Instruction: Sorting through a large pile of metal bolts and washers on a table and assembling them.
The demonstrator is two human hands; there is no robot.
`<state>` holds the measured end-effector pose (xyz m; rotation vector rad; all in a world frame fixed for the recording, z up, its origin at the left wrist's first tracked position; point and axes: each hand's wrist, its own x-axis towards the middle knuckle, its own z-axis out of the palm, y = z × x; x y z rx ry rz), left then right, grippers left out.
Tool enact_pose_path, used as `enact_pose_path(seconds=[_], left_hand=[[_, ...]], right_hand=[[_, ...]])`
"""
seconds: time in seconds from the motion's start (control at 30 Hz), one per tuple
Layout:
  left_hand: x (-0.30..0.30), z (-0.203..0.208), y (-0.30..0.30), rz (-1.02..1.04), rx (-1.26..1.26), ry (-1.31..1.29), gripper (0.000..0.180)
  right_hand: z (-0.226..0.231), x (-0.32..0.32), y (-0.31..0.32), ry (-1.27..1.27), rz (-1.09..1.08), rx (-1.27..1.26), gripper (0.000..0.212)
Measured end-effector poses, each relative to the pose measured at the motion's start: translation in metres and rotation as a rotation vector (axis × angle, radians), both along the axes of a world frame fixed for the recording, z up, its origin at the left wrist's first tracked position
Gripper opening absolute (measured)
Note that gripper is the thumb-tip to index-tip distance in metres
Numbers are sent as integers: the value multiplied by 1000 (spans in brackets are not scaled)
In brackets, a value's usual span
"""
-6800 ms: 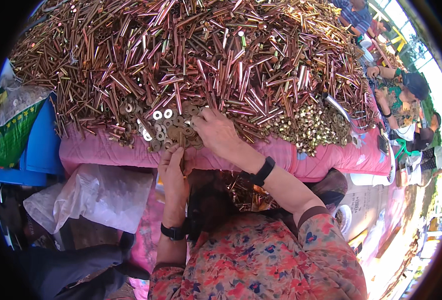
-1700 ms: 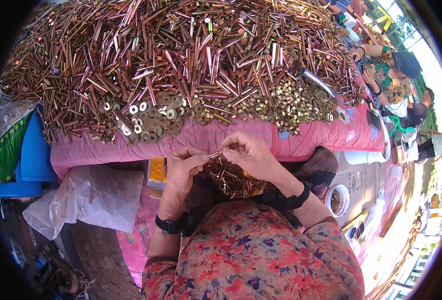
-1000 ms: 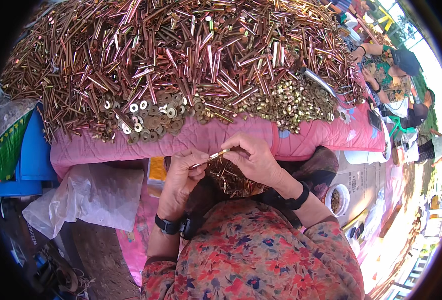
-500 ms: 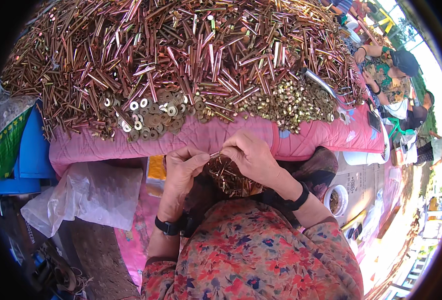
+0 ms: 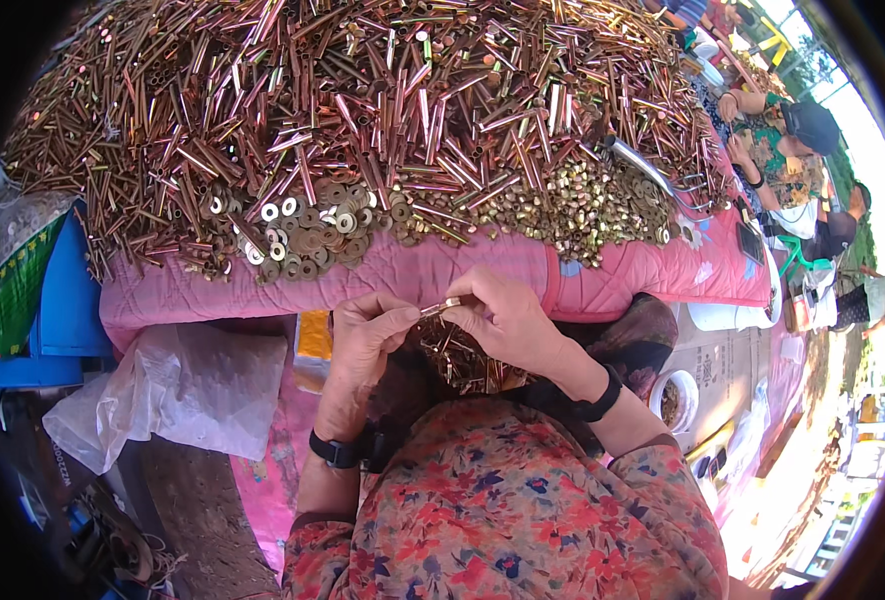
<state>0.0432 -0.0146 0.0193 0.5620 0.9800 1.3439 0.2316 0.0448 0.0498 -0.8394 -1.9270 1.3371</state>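
Note:
Between my two hands, just beyond my lap, is a thin metal bolt (image 5: 432, 311). My left hand (image 5: 368, 335) is closed, pinching its left end. Thumb and fingers of my right hand (image 5: 508, 318) close on its other end, where a small brass-coloured nut (image 5: 452, 302) shows. The fingers hide part of the bolt. Below the hands, a heap of finished-looking metal pieces (image 5: 468, 368) lies at my lap. Flat round washers (image 5: 313, 240) lie ahead of my left hand, and small golden nuts (image 5: 573, 215) ahead of my right.
Copper-coloured metal tubes (image 5: 363, 90) cover the worktop, which has a pink quilted cover (image 5: 423, 268). A curved metal tool (image 5: 638, 163) rests at the right. Clear plastic sheeting (image 5: 188, 380) hangs at left; a white bucket (image 5: 675, 400) stands at right. A co-worker (image 5: 788, 160) sits at far right.
My right fingers have shifted slightly on the bolt, and the brass-coloured nut now shows at its right end. My left hand has barely moved.

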Motion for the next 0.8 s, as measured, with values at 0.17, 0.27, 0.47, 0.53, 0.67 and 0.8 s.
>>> enact_pose_path(seconds=[0.17, 0.27, 0.47, 0.53, 0.67, 0.8], left_hand=[[0, 0, 0, -6, -18, -13, 9], [0, -2, 0, -13, -27, -17, 9], [0, -1, 1, -18, -38, -24, 8], [0, -1, 1, -10, -41, -20, 8], [0, -6, 3, -32, -45, -47, 9], [-4, -5, 1, -21, -66, -45, 8]], right_hand=[[-9, 2, 2, 16, 15, -216, 26], [-1, 3, 5, -223, 19, 300, 24], [-6, 2, 10, -228, 62, 447, 27], [-1, 5, 6, -177, 46, 151, 27], [-6, -2, 11, -213, -16, 578, 28], [3, -3, 9, -134, 14, -59, 31]])
